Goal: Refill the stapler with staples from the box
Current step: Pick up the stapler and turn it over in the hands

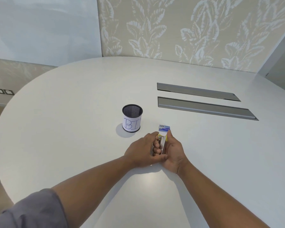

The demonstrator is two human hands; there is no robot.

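A small stapler (162, 142) with yellow ends and a silver metal body is held between both hands above the white table (72, 129). My left hand (141, 150) wraps its fingers around the stapler's left side. From the right, my right hand (173, 152) cups it, thumb near the yellow tip. Just beyond the hands a small blue staple box (164, 127) lies flat on the table. Whether the stapler is hinged apart is hidden by the fingers.
A black mesh cup (132, 118) with a paper label reading "BI" stands left of the box. Two long grey cable flaps (202, 99) are set into the table at the far right. The table's rounded edge curves at the left.
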